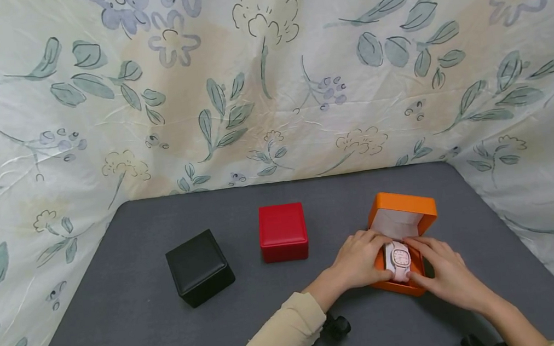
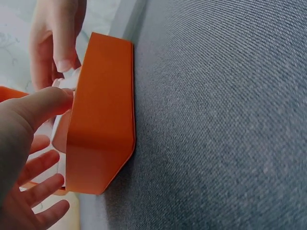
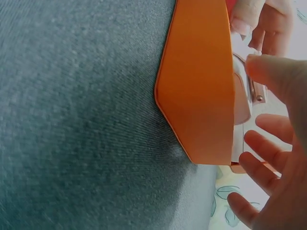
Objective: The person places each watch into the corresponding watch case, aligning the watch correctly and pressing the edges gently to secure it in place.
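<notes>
A pale pink watch (image 1: 400,258), wrapped round a white cushion, sits in the open orange watch box (image 1: 399,287) at the right of the table. My left hand (image 1: 359,259) holds the left side of the watch and cushion between thumb and fingers. From the other side, my right hand (image 1: 446,271) grips the watch, its thumb at the lower strap and its fingertips at the upper strap. In the right wrist view, the right thumb (image 3: 268,72) lies against the watch, while the other fingers are spread and bent. The box lid (image 1: 403,206) stands raised behind the watch.
A shut red box (image 1: 283,230) stands at the middle of the dark grey table (image 1: 121,318). Left of it is a shut black box (image 1: 200,267), turned at an angle. A flowered cloth (image 1: 276,112) hangs behind the table and along its sides.
</notes>
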### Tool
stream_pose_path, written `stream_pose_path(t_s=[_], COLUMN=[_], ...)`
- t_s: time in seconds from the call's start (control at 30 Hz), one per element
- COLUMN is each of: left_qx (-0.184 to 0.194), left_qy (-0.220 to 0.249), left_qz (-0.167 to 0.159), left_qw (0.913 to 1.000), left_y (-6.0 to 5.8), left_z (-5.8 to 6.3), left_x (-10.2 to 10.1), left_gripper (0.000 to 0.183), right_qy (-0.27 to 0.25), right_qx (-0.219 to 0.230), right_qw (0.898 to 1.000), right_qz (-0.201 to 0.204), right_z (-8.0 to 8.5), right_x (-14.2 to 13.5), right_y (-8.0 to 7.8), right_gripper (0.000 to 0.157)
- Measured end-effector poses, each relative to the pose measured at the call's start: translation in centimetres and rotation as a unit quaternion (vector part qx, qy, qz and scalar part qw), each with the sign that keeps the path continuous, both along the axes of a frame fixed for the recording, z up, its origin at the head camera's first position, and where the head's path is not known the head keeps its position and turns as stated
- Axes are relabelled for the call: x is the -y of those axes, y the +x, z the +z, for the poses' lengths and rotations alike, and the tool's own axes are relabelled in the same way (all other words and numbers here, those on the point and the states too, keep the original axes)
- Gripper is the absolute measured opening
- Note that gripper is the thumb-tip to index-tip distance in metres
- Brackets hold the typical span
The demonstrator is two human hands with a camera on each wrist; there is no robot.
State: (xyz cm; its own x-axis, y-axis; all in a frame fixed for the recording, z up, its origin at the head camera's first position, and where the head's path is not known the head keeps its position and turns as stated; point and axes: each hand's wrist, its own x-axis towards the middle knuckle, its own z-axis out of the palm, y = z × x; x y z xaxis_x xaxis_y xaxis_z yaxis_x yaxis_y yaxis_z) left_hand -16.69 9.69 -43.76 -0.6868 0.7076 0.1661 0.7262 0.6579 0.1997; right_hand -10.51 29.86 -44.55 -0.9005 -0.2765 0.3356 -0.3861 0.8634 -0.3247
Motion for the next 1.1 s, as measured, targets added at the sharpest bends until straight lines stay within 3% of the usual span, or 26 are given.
stream_pose_path(t_s=[0.23,0.47,0.8,0.93,1.1], left_qx=[0.012,0.044,0.107,0.107,0.122], left_qy=[0.039,0.094,0.232,0.260,0.280], left_qz=[0.006,0.027,0.071,0.073,0.074], left_qw=[0.9992,0.9943,0.9644,0.9567,0.9494], left_y=[-0.3,-1.2,-2.7,-3.2,-3.6], left_z=[0.5,1.7,3.8,4.0,4.2], left_x=[0.8,2.0,3.0,2.8,2.3], left_gripper=[0.051,0.045,0.037,0.036,0.040], right_qy=[-0.030,-0.033,-0.099,-0.109,-0.111], right_qx=[-0.006,-0.051,-0.048,-0.051,-0.024], right_qw=[1.000,0.997,0.987,0.984,0.985], right_qz=[-0.007,-0.039,-0.113,-0.135,-0.133], right_z=[0.9,1.5,3.1,3.7,4.5], right_x=[-0.5,-1.2,-2.1,-2.2,-2.2], right_y=[0.0,0.1,-0.2,-0.6,-1.4], right_gripper=[0.053,0.040,0.024,0.030,0.049])
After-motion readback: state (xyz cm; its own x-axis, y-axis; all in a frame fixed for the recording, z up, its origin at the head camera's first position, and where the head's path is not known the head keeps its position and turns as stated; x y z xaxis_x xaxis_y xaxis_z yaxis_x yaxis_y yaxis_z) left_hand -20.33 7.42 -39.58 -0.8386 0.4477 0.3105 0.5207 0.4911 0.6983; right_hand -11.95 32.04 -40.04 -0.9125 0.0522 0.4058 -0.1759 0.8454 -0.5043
